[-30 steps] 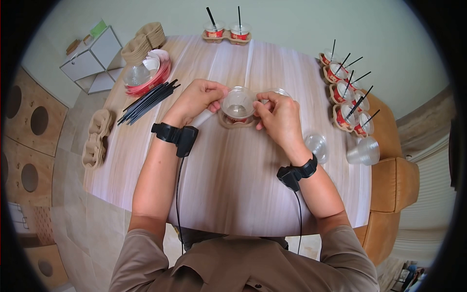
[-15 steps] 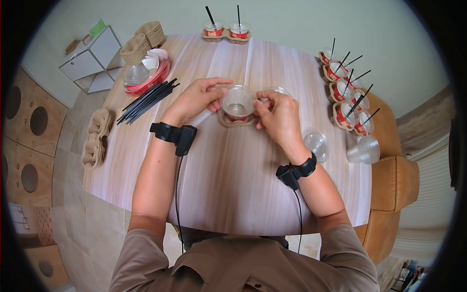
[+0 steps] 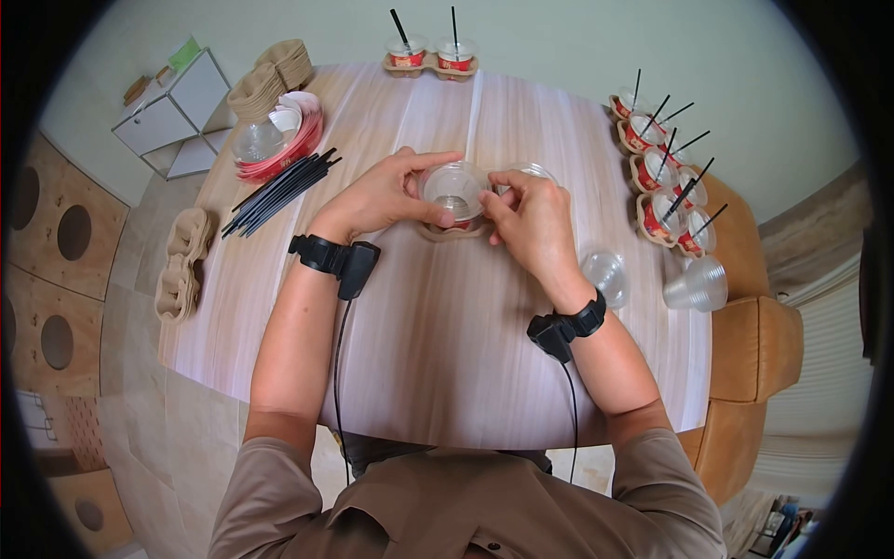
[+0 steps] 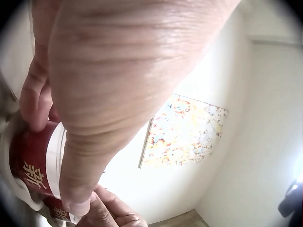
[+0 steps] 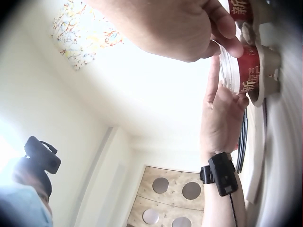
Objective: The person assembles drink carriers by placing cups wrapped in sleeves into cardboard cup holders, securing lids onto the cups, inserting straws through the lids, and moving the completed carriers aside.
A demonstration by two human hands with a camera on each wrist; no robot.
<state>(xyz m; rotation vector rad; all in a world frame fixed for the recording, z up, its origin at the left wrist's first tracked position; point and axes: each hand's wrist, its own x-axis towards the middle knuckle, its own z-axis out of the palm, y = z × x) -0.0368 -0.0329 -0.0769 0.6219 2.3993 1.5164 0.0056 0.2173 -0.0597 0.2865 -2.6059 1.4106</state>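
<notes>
In the head view, a clear lid (image 3: 454,183) covers a red-banded cup in a brown carrier (image 3: 452,233). My left hand (image 3: 377,194) grips the left side of the rim, thumb at the near edge and index finger along the far one. The fingers of my right hand (image 3: 537,222) are bent at the right edge of the rim. A second clear top (image 3: 531,171) shows partly behind that hand. The left wrist view has the red cup (image 4: 29,153) between left thumb and fingers; in the right wrist view both hands touch the cup's (image 5: 249,71) rim.
Black straws (image 3: 282,195), red cups (image 3: 300,154) and stacked carriers (image 3: 270,82) lie at the left, more carriers (image 3: 184,265) at the left edge. Cups with straws stand at the back and right (image 3: 655,172). Clear lids (image 3: 606,278) and stacked clear cups (image 3: 696,286) lie near my right forearm.
My left thumb has moved right and down onto the near rim, and the left fingers have spread around the far side. The right hand has barely moved.
</notes>
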